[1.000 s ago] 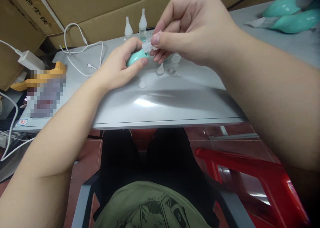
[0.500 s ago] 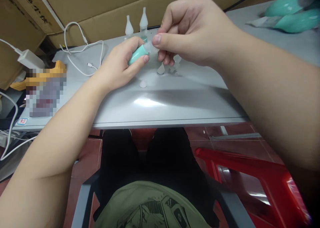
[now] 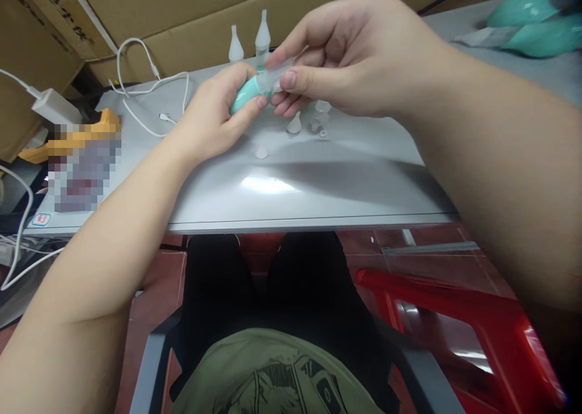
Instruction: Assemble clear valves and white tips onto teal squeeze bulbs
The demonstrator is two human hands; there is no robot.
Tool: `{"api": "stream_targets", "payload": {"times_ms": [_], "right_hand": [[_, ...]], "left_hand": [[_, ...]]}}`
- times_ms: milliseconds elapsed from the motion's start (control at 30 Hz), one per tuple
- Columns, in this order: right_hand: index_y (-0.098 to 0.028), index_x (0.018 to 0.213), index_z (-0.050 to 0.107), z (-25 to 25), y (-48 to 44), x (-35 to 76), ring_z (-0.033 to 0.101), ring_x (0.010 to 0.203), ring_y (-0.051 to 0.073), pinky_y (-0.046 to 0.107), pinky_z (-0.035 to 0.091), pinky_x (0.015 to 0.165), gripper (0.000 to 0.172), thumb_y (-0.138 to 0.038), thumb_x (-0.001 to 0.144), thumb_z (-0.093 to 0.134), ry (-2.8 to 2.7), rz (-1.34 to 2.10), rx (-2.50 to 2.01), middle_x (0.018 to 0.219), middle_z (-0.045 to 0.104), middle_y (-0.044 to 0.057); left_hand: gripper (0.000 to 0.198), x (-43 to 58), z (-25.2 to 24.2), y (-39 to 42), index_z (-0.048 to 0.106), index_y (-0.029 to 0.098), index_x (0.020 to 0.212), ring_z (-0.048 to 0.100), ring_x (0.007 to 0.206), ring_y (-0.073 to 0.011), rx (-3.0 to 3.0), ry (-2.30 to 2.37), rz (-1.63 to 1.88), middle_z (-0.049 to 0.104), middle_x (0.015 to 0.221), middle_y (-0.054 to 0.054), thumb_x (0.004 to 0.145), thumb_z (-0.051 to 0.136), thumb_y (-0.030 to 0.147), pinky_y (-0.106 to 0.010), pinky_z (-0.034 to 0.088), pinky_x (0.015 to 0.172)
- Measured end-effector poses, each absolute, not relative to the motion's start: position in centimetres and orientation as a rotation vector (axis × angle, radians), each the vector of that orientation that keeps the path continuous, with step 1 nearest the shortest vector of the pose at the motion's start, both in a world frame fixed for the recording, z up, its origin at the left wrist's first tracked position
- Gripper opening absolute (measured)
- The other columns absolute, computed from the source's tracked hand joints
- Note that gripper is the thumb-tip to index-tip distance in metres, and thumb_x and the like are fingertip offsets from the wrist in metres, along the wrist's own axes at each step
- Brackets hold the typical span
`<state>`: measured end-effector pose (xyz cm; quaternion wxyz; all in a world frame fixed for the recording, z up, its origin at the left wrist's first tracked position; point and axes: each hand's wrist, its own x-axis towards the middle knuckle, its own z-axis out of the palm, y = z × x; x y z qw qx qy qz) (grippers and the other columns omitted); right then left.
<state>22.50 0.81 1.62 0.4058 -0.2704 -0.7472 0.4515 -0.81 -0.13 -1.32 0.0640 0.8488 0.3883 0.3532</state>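
Observation:
My left hand [image 3: 216,105] is wrapped around a teal nasal aspirator [image 3: 244,96], its end pointing right. A clear plastic cup [image 3: 278,73] meets that end, and my right hand [image 3: 350,56] grips it between thumb and fingers. Whether the cup is fully seated, I cannot tell. Just behind my hands stand two white-tipped nozzles [image 3: 262,35], their lower parts partly hidden. Below my right hand lie a white teardrop-shaped piece [image 3: 294,125], some clear small parts [image 3: 319,118] and a little ring [image 3: 322,133]. A small whitish dome [image 3: 262,153] sits nearer the front.
The grey table [image 3: 218,205] has a cardboard wall [image 3: 191,20] behind it. White cable [image 3: 187,93] and a charger [image 3: 57,108] lie at the left, by an orange object [image 3: 107,123]. Teal aspirators [image 3: 541,41] rest at the far right. A red plastic stool [image 3: 454,293] stands below.
My right hand has shifted slightly left, its index finger now stretched along the clear cup, more of which shows. The aspirator in my left hand has moved a little left.

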Motion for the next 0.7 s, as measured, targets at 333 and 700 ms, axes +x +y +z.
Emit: {"api": "stream_targets", "payload": {"times_ms": [333, 700], "right_hand": [[-0.005, 0.1, 0.073, 1.48, 1.0, 22.72, 0.076, 0.06, 0.013, 0.02, 0.066, 0.059, 0.008, -0.001, 0.094, 0.076, -1.952, 1.168, -0.648, 0.073, 0.077, 0.004], [-0.005, 0.1, 0.071, 1.17, 1.35, 23.17, 0.08, 0.063, 0.018, 0.023, 0.069, 0.062, 0.013, -0.005, 0.091, 0.08, -1.955, 1.324, -0.655, 0.076, 0.079, 0.008]], "left_hand": [[0.023, -0.7, -1.21, -0.57, 0.069, 0.032, 0.104, 0.066, 0.111, -0.0378, 2.619, 1.18, 1.006, 0.074, 0.112, -0.011, 0.096, 0.063, 0.052, -0.056, 0.053, 0.1], [0.017, -0.84, -1.34, -0.61, 0.07, 0.033, 0.104, 0.065, 0.109, -0.0391, 2.662, 1.125, 0.954, 0.072, 0.109, -0.013, 0.094, 0.066, 0.047, -0.059, 0.054, 0.1]]}}
